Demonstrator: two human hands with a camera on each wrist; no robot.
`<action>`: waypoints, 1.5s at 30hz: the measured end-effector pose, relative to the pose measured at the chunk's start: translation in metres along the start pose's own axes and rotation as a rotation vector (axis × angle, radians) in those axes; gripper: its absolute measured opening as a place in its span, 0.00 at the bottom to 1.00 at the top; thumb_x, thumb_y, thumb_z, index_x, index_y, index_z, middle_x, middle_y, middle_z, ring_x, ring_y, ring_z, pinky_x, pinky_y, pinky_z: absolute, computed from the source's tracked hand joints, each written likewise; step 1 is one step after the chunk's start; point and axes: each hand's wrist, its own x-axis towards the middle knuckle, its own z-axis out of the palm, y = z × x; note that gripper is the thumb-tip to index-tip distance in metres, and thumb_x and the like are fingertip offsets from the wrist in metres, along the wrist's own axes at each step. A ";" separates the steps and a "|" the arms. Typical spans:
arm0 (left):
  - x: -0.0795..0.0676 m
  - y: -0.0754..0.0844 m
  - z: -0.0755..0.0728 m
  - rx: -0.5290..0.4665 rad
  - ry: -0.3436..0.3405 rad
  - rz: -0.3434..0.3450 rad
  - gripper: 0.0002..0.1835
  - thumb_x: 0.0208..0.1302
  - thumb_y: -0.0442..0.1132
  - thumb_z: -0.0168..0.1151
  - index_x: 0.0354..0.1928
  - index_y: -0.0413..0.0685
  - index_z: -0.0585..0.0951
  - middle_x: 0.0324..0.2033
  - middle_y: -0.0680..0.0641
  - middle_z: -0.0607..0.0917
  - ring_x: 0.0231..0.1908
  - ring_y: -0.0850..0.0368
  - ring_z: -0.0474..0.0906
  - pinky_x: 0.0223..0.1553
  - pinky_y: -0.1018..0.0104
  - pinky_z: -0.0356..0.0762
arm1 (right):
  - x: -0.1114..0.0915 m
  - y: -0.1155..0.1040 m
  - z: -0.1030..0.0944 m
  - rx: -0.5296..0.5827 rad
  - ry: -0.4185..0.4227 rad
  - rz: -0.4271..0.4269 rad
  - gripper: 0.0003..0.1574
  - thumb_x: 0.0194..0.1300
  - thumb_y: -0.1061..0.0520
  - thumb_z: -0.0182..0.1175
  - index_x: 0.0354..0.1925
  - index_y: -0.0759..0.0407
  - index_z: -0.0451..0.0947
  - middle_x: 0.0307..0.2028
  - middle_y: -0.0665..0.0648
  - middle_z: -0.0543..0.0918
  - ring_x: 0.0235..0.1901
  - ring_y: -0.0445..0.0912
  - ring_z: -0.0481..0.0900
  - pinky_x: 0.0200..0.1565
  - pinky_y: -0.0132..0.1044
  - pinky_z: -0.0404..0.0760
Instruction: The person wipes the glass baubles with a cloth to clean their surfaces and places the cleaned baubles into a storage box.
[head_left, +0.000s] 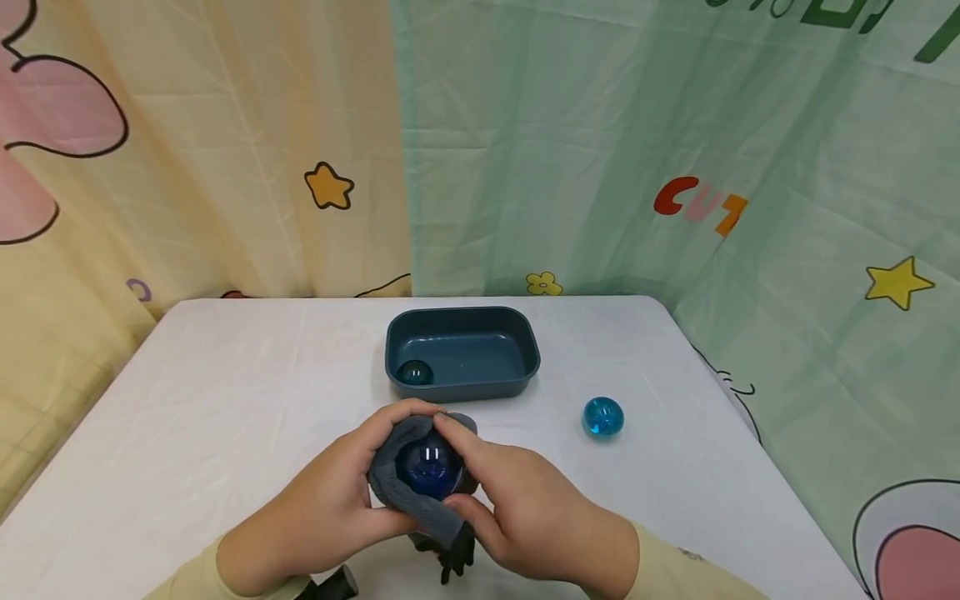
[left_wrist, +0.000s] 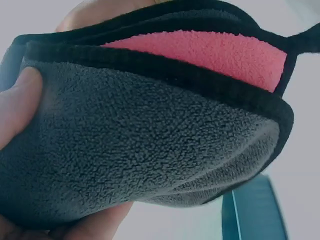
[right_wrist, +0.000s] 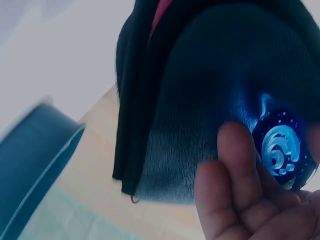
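From my end, I read the step in hand as wiping the dark blue ball (head_left: pixel 431 467), which sits in the folds of a grey cloth (head_left: pixel 390 475) in front of me, just on the near side of the box (head_left: pixel 480 389). The left hand (head_left: pixel 337 493) is curled round the cloth, thumb below and fingers at the top; its wrist view shows a pink lining and dark edging. The right hand (head_left: pixel 525 500) grasps the ball with thumb and fingers through the opening in the cloth.

A dark green ball (head_left: pixel 415 372) lies in the box's near left corner, and a light blue ball (head_left: pixel 603 417) rests on the desk (head_left: pixel 187 433) to the right. To my eye, the next move calls for turning the dark blue ball in the cloth, then a firm hold on it, since it looks smooth and could slip.

For moving, I have the box's near wall just beyond the fingertips, so any lift toward it should clear that rim. The desk's far edge runs close behind the box, with the curtain (head_left: pixel 525 150) past it. Open room lies left of the hands; on the right, the light blue ball could roll if brushed.
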 end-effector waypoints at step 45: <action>0.001 0.001 0.002 0.036 0.011 -0.060 0.43 0.60 0.50 0.80 0.74 0.67 0.67 0.64 0.62 0.81 0.61 0.61 0.81 0.63 0.67 0.80 | 0.006 0.003 -0.002 -0.010 0.046 0.088 0.31 0.78 0.41 0.59 0.66 0.61 0.69 0.36 0.46 0.85 0.33 0.32 0.76 0.36 0.25 0.79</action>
